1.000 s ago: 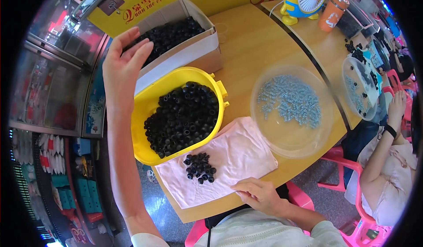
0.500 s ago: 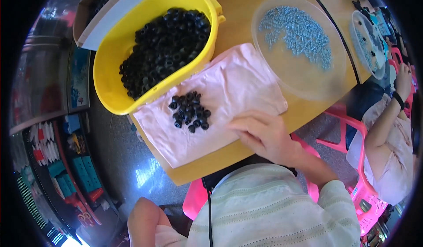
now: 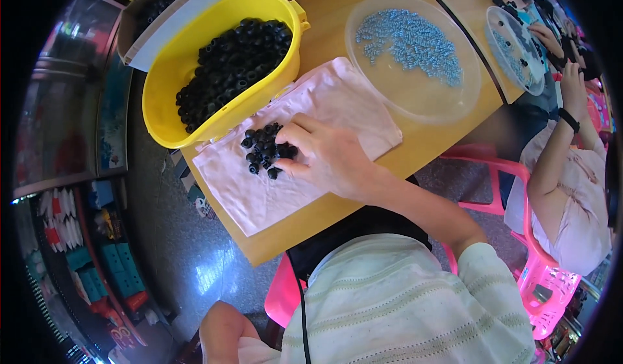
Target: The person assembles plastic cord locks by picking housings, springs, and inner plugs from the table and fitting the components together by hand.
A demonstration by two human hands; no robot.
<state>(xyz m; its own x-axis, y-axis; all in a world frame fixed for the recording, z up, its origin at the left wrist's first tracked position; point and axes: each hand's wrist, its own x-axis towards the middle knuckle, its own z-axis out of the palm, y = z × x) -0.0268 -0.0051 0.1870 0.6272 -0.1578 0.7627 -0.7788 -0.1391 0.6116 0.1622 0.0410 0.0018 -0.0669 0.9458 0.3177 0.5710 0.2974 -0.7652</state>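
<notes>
My right hand reaches over the near right side of a small pile of black round pieces with holes. Its thumb and fingers are bent but apart, with some of the pieces between them; whether they grip any I cannot tell. The pile lies on a pink cloth spread over the table's near corner. Behind the cloth, a yellow tub holds many more such pieces. Only my left elbow and part of that arm show at the lower left; my left hand is out of view.
A clear round tray with blue beads stands right of the cloth. A black cable crosses the table beyond it. Another person sits on a pink chair at right. A cardboard box stands behind the tub.
My right hand has moved left from the cloth's right part to the black pile, and its fingers have spread around pieces there. The view has shifted slightly.
</notes>
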